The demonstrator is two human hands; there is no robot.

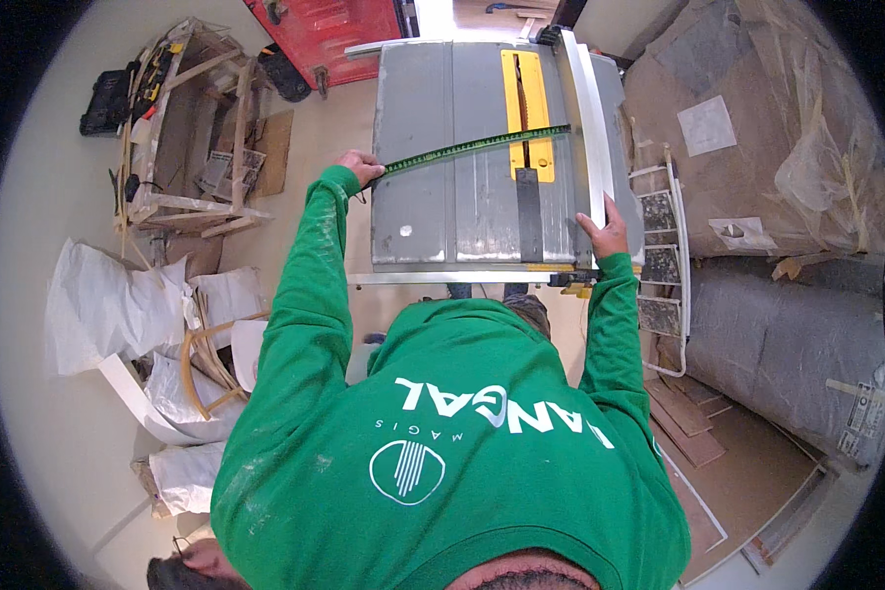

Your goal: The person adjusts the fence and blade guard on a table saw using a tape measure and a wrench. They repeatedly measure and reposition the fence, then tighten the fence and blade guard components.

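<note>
My left hand (362, 169) holds a green tape measure (442, 152) at the left edge of the grey table saw top (413, 216). The tape lies diagonally across the top and over the yellow blade insert (514, 79) toward the long white fence (590, 118) on the right. My right hand (608, 234) grips the fence near the saw's front edge, thumb toward the top and fingers around the outer side.
A red panel (315, 29) stands beyond the saw. A wooden frame with tools (187, 69) and white sheeting (108, 295) lie left. A white stepladder (680, 256), plastic-wrapped bulky items (777, 315) and loose boards (678, 413) are right. Part of a person's head (197, 565) shows lower left.
</note>
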